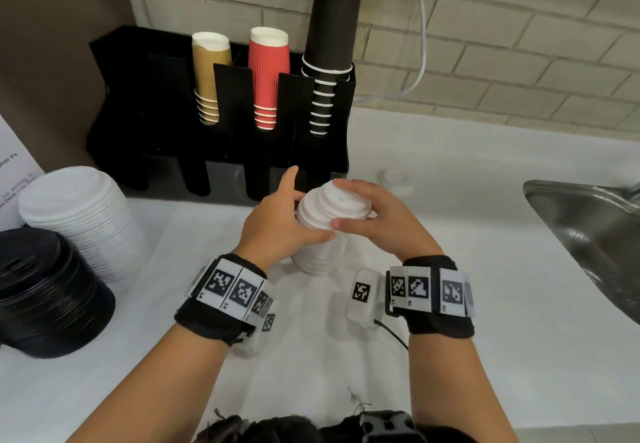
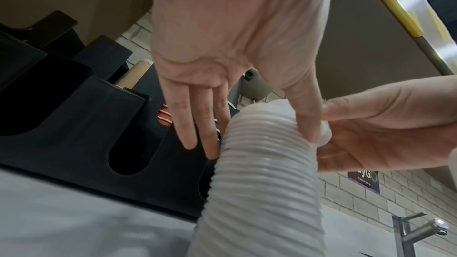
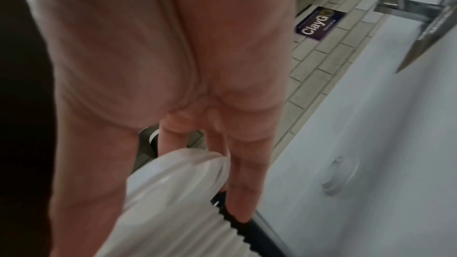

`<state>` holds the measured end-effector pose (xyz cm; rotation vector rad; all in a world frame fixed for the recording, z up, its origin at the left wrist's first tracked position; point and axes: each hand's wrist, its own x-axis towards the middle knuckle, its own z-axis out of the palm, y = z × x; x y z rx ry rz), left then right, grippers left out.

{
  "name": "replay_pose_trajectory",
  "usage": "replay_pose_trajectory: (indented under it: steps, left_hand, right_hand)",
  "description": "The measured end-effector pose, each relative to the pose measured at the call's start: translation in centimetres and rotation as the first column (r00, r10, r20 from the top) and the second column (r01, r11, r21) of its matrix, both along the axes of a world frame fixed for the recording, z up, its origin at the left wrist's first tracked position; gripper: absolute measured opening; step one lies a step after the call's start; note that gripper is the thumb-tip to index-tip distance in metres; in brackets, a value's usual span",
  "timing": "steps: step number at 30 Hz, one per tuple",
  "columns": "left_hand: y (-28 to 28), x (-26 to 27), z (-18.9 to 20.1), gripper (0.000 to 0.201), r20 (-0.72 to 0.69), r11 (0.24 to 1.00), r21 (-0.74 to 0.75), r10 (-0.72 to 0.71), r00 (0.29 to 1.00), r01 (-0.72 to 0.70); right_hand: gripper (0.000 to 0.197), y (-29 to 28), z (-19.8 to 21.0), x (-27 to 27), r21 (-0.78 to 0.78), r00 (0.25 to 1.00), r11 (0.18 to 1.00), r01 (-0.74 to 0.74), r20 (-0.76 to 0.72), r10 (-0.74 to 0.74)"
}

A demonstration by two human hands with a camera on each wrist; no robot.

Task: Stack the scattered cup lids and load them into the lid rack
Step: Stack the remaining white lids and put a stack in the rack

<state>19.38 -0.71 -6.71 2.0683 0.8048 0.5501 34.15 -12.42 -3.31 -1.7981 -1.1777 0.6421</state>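
A tall stack of white cup lids (image 1: 320, 235) stands on the white counter in front of the black rack (image 1: 221, 113). My left hand (image 1: 308, 207) holds the stack from the left, thumb across its front and fingers straight along its far side. My right hand (image 1: 341, 204) grips the top lids between thumb and fingers. In the left wrist view the ribbed stack (image 2: 262, 173) rises between my left hand (image 2: 259, 144) and the right hand's palm. The right wrist view shows my right hand (image 3: 168, 183) over the stack's top (image 3: 178, 173). One loose white lid (image 1: 394, 179) lies to the right.
The rack's upper slots hold tan, red and black paper cups (image 1: 268, 75). Its lower slots are dark. At left stand a big white lid pile (image 1: 79, 217) and a black lid pile (image 1: 45, 290). A steel sink (image 1: 588, 235) lies at right, with a faucet (image 2: 420, 230).
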Motion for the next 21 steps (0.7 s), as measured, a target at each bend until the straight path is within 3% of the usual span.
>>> replay_pose_trajectory:
  steps: [2, 10, 17, 21]
  left_hand:
    - [-0.1, 0.0, 0.0, 0.123, 0.006, 1.0, -0.004, 0.009, 1.0, -0.009]
    - [-0.4, 0.0, 0.4, 0.122, 0.003, 1.0, 0.022, 0.011, 1.0, -0.011]
    - [-0.2, 0.1, -0.1, 0.124, 0.027, 0.999, 0.033, 0.018, 0.999, -0.019]
    - [-0.5, -0.1, 0.5, 0.105, 0.006, 1.0, 0.027, -0.01, 1.0, 0.01]
  right_hand:
    - [0.058, 0.1, -0.2, 0.0, -0.03, 0.998, 1.0, -0.002, 0.057, 0.003]
    - [0.053, 0.7, -0.4, -0.7, -0.016, 0.993, 0.995, -0.1, 0.056, 0.101]
    - [0.045, 1.0, -0.3, -0.9, -0.078, 0.986, 0.993, -0.092, 0.129, 0.101]
    - [0.047, 1.1, 0.0, -0.8, -0.09, 0.985, 0.991, -0.096, 0.131, 0.108]
